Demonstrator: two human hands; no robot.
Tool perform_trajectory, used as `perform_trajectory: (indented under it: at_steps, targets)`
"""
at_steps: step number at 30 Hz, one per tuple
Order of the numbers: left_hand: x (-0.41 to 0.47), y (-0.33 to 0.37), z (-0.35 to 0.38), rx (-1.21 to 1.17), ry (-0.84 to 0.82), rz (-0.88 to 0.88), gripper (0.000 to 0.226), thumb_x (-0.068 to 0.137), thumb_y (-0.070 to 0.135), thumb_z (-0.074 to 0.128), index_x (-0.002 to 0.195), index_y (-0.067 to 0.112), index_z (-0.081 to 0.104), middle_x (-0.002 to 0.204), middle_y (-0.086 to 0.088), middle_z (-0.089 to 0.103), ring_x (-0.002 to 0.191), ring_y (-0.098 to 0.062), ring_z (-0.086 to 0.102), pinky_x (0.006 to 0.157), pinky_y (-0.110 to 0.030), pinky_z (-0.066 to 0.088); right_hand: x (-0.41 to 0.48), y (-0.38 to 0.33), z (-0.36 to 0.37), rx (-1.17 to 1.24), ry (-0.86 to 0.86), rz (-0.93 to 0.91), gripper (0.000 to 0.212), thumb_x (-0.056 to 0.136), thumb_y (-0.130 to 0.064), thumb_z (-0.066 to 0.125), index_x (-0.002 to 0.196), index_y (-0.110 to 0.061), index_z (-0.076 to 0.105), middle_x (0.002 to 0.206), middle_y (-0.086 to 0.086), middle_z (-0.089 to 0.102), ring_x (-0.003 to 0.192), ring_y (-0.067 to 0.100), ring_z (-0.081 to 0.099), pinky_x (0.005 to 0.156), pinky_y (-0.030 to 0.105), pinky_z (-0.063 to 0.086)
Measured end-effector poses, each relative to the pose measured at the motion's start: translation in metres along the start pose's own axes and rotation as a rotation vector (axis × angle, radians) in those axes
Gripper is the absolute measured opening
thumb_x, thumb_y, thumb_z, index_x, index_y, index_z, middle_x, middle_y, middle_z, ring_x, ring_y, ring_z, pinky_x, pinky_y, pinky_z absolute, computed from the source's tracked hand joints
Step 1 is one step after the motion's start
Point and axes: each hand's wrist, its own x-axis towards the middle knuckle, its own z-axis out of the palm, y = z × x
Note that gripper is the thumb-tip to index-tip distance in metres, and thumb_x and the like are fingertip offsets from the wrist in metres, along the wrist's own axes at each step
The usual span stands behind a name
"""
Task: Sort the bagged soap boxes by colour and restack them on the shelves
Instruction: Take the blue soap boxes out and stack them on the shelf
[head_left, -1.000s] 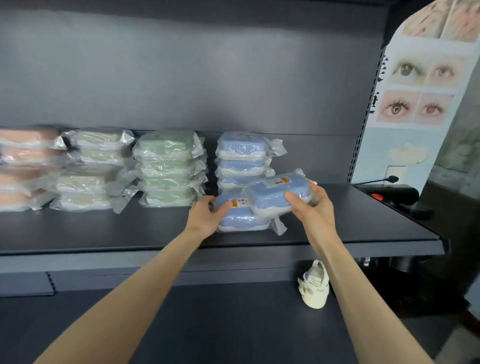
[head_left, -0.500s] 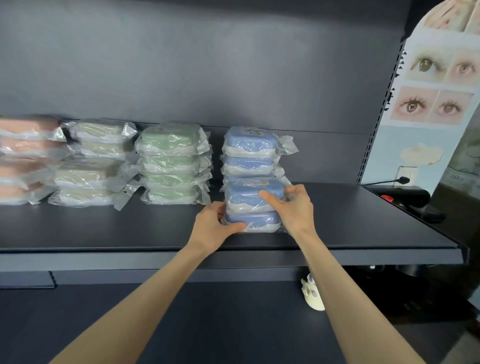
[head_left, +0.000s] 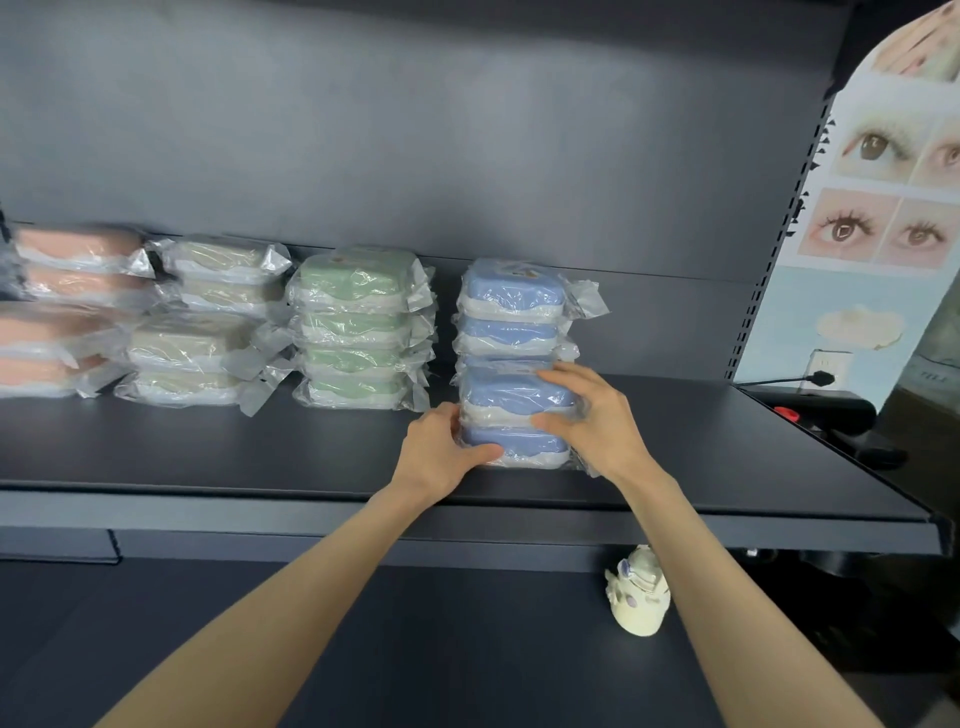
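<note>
Two bagged blue soap boxes (head_left: 511, 400) lie stacked near the front of the dark shelf (head_left: 260, 457), right in front of a taller blue stack (head_left: 511, 306) at the back. My left hand (head_left: 441, 457) holds the left end of the lower blue box, thumb along its front. My right hand (head_left: 592, 415) grips the right end of the upper box, fingers spread over its top. Farther left stand a green stack (head_left: 358, 327), a cream stack (head_left: 202, 322) and a pink stack (head_left: 67, 306).
The shelf's right half is bare up to its edge (head_left: 924, 519). A small cream figurine (head_left: 639, 597) stands on the lower shelf under my right forearm. A poster panel (head_left: 872, 234) and a black device with a red button (head_left: 810, 410) sit at the right.
My right hand set the tilted blue box flat on the lower one and both hands slid the pair back toward the rear blue stack.
</note>
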Motion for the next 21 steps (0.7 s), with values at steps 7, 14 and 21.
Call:
perform_trajectory:
  at_steps: [7,14,21]
  targets:
    - [0.008,0.0,0.002,0.006,0.005,-0.045,0.041,0.067,0.031,0.084,0.087,0.012,0.054,0.081,0.0,0.059,0.074,-0.016,0.054,0.07,-0.026,0.044,0.01,0.0,0.006,-0.056,0.008,-0.002,0.051,0.074,-0.016,0.082,0.121,-0.025,0.066,0.137,-0.005,0.052,0.125,0.01,0.049,0.108,0.025,0.034]
    - [0.013,-0.003,0.003,0.002,0.027,-0.075,0.04,0.067,0.031,0.085,0.085,0.013,0.054,0.077,0.006,0.056,0.074,-0.015,0.053,0.069,-0.023,0.04,0.014,0.002,0.012,-0.038,0.022,0.001,0.05,0.075,-0.017,0.082,0.121,-0.026,0.066,0.136,-0.007,0.052,0.125,0.011,0.049,0.108,0.03,0.036]
    - [0.013,-0.001,0.004,0.016,0.021,-0.09,0.042,0.07,0.03,0.083,0.094,0.008,0.057,0.087,-0.002,0.06,0.08,-0.018,0.055,0.072,-0.025,0.042,0.018,0.002,0.012,-0.084,0.007,-0.022,0.05,0.075,-0.018,0.082,0.121,-0.024,0.065,0.136,-0.006,0.053,0.123,0.015,0.052,0.11,0.038,0.037]
